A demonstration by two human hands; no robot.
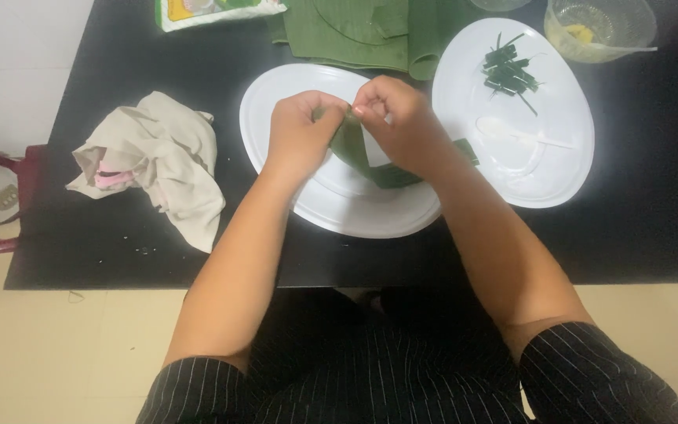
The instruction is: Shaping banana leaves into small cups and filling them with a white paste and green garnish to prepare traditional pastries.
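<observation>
Here the left hand (301, 129) and the right hand (399, 124) meet above a white plate (276, 94), both pinching the top edge of a folded green leaf piece (355, 149) that hangs between them over the plate. A second white plate (559, 157) lies just to the right, carrying short green leaf strips (509, 72) and a clear plastic spoon (512, 135). Stacked green leaves (355, 35) lie beyond the plates, a clear bowl (602, 27) sits at the far right, and a crumpled beige cloth (158, 161) rests on the black surface (119, 251) at left.
</observation>
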